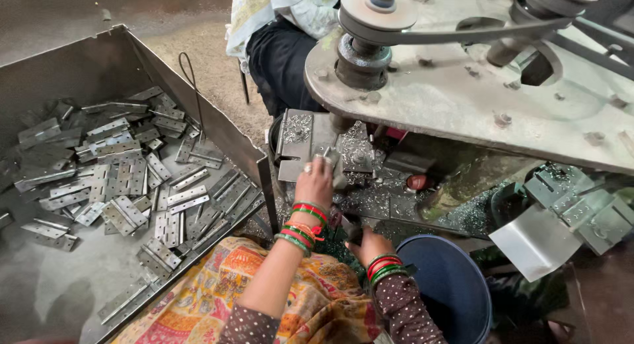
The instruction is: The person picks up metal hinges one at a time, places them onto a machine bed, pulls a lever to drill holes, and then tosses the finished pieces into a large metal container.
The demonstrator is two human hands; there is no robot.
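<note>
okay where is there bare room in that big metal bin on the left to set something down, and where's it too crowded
In the metal bin, bare floor shows along the near left corner, below the heap of hinges, and in a strip along the back wall. The middle and right side are crowded with hinges. Around the left hand, on the machine bed, metal shavings and fixtures leave little room.

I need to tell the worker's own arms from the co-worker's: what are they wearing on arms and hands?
Both arms have dark sleeves with small pale dots, ending below the elbow. Each wrist carries stacked red and green bangles. The left hand wears a ring; the right hand is bare, with no gloves on either.
</note>
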